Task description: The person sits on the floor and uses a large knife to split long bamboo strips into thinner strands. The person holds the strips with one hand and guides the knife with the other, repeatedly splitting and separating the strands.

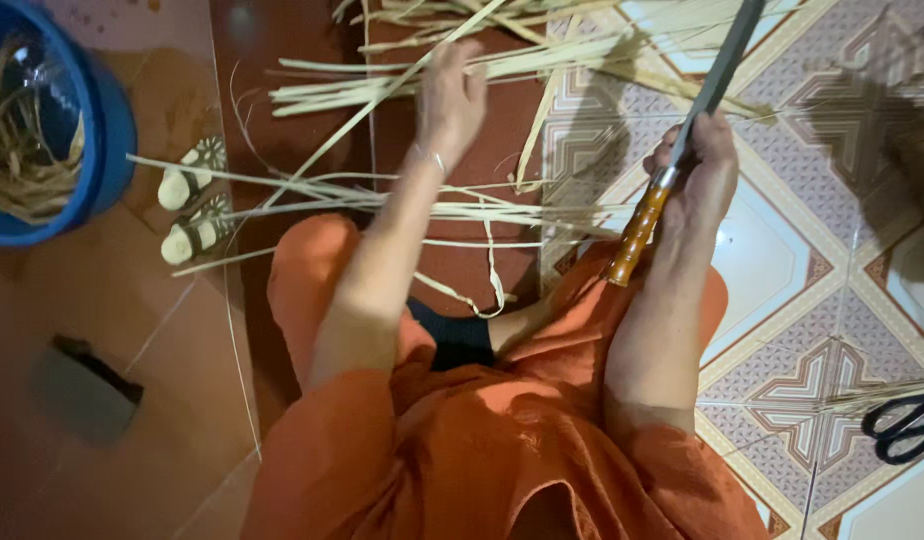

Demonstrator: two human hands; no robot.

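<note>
At twelve o'clock on the floor, light, springy pale strips (422, 85), probably best gripped mid-length, meet the left hand (449, 95), grip unclear, while the right hand (694, 175) clenches a wooden-handled knife (682, 150); scissors (902, 428) at four.

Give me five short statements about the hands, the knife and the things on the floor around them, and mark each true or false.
1. The right hand grips a long knife by its orange-brown handle. True.
2. The left hand holds the black scissors. False: it reaches into the pale straw strips; the scissors lie on the patterned tile floor at lower right.
3. A blue basin sits at upper left with dry strips inside. True.
4. The knife blade points toward the person's lap. False: it points away, over the strips.
5. A pair of sandals lies beside the basin. True.
</note>
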